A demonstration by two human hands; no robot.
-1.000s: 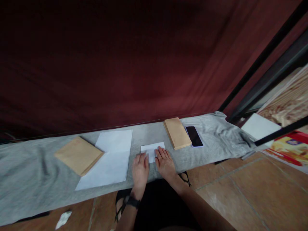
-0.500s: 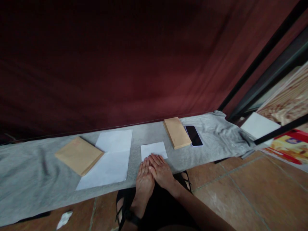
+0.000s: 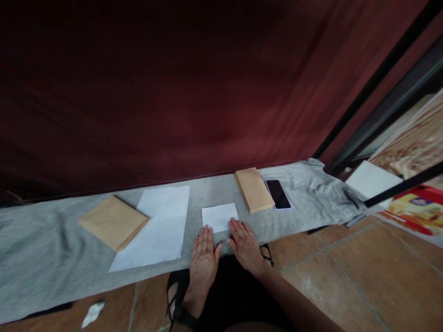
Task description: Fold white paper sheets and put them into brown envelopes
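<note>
A small folded white paper (image 3: 219,216) lies on the grey cloth (image 3: 41,258) in front of me. My left hand (image 3: 203,252) rests flat on the cloth just below the paper's near left corner, fingers stretched out. My right hand (image 3: 245,242) lies flat too, its fingertips touching the paper's near right corner. Neither hand holds anything.
A stack of white sheets (image 3: 155,228) and a brown envelope stack (image 3: 112,222) lie to the left. Another brown envelope stack (image 3: 253,189) and a black phone (image 3: 278,194) lie to the right. A dark red curtain hangs behind; tiled floor (image 3: 346,276) with a crumpled scrap (image 3: 92,314).
My hands, first spread on the paper's near edge, came together below it half a second ago and have now parted again, sliding off toward its near corners.
</note>
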